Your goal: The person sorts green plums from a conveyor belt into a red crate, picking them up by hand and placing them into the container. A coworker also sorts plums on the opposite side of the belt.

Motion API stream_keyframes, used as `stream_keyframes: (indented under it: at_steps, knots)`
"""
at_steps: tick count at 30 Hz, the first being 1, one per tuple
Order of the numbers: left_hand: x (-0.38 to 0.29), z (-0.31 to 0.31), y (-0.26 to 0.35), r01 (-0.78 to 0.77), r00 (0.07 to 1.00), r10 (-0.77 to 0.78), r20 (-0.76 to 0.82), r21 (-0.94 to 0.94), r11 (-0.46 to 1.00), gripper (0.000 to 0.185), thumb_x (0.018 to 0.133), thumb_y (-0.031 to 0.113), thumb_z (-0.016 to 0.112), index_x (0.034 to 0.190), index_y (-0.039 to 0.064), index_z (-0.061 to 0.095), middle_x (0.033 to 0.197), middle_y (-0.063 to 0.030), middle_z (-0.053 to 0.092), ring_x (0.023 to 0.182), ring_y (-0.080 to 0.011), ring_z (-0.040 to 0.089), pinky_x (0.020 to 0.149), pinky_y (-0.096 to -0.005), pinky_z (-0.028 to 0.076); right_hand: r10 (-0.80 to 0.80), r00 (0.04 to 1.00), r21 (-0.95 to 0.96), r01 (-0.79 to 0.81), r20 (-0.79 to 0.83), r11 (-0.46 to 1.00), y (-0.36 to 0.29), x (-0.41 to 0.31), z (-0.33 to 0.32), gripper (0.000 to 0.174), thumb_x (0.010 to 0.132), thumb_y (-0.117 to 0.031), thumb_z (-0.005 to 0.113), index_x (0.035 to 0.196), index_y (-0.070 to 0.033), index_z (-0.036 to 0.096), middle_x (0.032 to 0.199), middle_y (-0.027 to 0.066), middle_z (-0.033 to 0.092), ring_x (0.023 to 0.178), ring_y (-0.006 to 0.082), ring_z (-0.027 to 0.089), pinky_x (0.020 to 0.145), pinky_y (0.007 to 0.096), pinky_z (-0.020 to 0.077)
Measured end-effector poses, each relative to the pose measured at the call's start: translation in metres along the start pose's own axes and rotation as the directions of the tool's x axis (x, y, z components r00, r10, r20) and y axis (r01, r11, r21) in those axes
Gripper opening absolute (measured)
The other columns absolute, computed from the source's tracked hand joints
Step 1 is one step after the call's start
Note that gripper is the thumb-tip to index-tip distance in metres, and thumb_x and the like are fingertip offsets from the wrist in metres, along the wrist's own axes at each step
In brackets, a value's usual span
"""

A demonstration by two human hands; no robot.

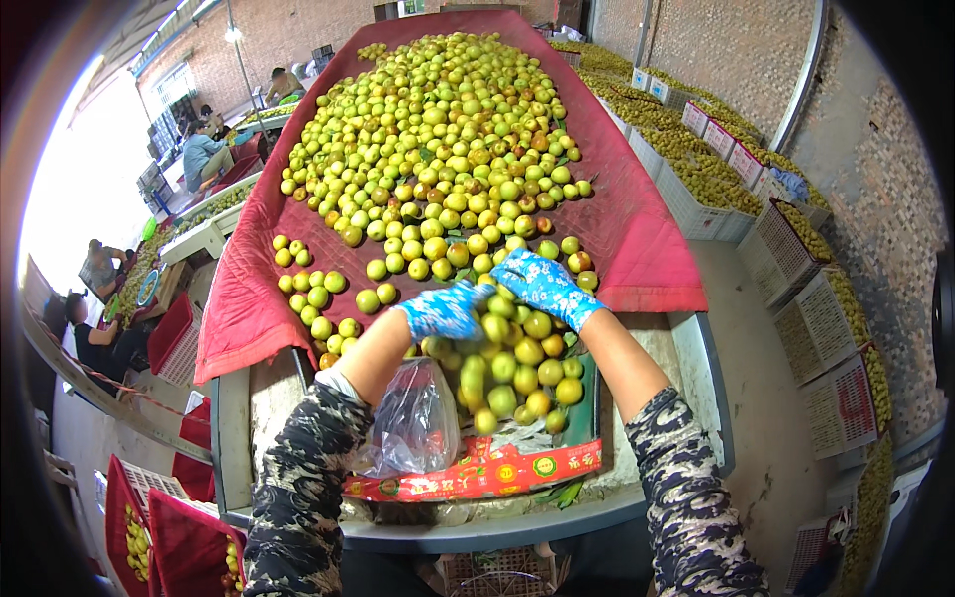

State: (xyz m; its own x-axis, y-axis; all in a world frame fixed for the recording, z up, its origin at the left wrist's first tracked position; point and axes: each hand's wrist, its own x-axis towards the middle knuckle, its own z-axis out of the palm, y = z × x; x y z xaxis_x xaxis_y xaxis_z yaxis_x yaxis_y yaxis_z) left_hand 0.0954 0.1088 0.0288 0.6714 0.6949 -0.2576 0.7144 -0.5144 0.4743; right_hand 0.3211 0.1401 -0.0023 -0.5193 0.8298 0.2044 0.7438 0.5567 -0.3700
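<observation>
Both hands wear blue flowered gloves and meet at the near edge of a heap of green jujubes (pixel 440 127) on a dark red quilted cloth (pixel 627 231). My left hand (pixel 444 310) is blurred, palm side hidden, against the fruit. Fingers pointing inward, my right hand (pixel 548 287) lies over jujubes just beside it. Below the hands, loose jujubes (pixel 522 373), some blurred, lie or tumble in a shallow carton with a red printed front (pixel 515 472). A clear plastic bag (pixel 414 418) covers its left part. Whether either hand grips fruit is hidden.
The sorting table has a raised metal rim (pixel 492 531). Full crates of jujubes (pixel 694 194) line the right wall. Red-lined crates (pixel 186 537) stand low at the left. Several people sit working farther left, one in a blue top (pixel 203 157).
</observation>
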Motion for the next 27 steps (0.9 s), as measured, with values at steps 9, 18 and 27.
stream_keyframes:
  at_steps: [9,18,27]
  knots:
    - [-0.012,-0.034,-0.039,-0.257,0.852,0.144,-0.503,-0.163,0.952,0.054,0.088,0.033,0.069,0.135,0.009,0.059,0.126,-0.0183,0.065,0.116,-0.0294,0.063,0.100,-0.0398,0.049,-0.082,0.996,-0.290,0.067,-0.039,0.955,0.005,-0.008,-0.008,0.028,0.100,-0.030,0.044,0.101,-0.013,0.067,0.095,0.0135,0.071,0.087,0.0349,0.069,0.071,0.0501,0.0537]
    - [-0.088,-0.085,-0.318,0.645,0.069,-0.788,-0.612,-0.575,0.503,0.089,0.088,0.068,0.054,0.158,0.018,0.031,0.146,-0.0202,0.052,0.138,-0.0386,0.046,0.114,-0.0496,0.036,0.047,0.938,-0.394,-0.189,-0.343,0.900,-0.003,0.001,-0.005,0.045,0.090,-0.030,0.065,0.132,-0.014,0.062,0.122,0.0116,0.061,0.114,0.0313,0.056,0.095,0.0500,0.0442]
    - [0.058,-0.121,-0.182,0.666,0.553,-0.573,-0.605,-0.092,0.740,0.093,0.082,0.084,0.046,0.156,0.029,0.036,0.157,-0.0099,0.042,0.142,-0.0336,0.042,0.117,-0.0545,0.031,0.188,0.962,-0.486,-0.264,-0.199,0.833,0.015,-0.009,-0.011,0.054,0.096,-0.035,0.057,0.147,-0.018,0.049,0.142,0.0175,0.051,0.132,0.0414,0.046,0.109,0.0560,0.0339]
